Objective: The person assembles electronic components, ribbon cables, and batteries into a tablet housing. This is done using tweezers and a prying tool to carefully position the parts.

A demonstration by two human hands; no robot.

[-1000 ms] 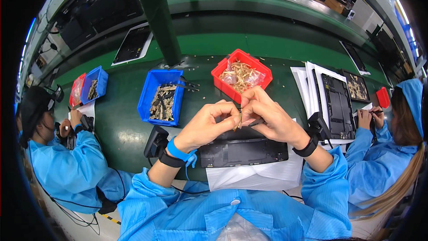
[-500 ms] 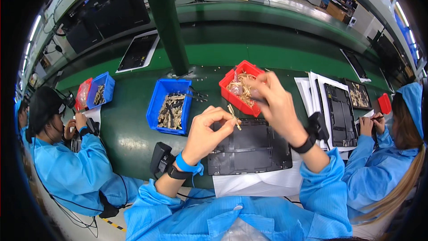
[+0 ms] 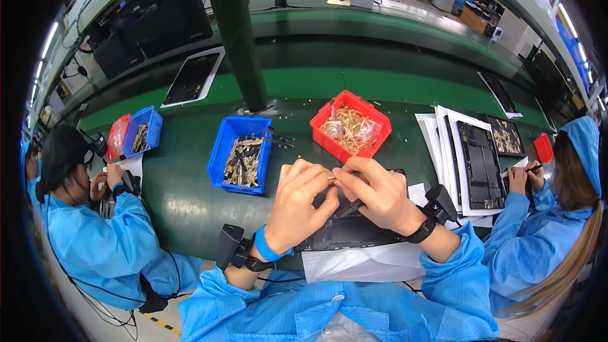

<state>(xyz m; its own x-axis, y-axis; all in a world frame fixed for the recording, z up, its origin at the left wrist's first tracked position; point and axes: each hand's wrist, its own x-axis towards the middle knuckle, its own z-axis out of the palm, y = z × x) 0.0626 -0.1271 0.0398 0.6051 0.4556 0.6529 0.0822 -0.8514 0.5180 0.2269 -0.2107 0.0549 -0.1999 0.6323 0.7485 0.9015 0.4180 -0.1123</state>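
Observation:
My left hand (image 3: 297, 209) and my right hand (image 3: 379, 197) meet over a flat black panel (image 3: 348, 235). Their fingertips pinch a small tan strip (image 3: 331, 178), mostly hidden by the fingers. A dark slim tool (image 3: 349, 208), perhaps tweezers, pokes out from under my right hand, which also holds it. The panel lies on white sheeting (image 3: 364, 259), its far part covered by my hands. Just beyond my fingers sits a red bin (image 3: 323, 141) with tan strips and clear plastic in it. A blue bin (image 3: 218, 152) of tan and dark strips stands to the left.
To the right, black panels (image 3: 480, 164) lie on white sheets beside a black tray (image 3: 508, 136). One co-worker (image 3: 104, 228) sits at left, another (image 3: 538, 228) at right. A green post (image 3: 237, 38) rises behind the blue bin. Dark tweezers-like tools (image 3: 280, 136) rest at the blue bin's edge.
My right hand has come back from the red bin to meet my left hand, its fingers now at the strip. The strip is more hidden than before.

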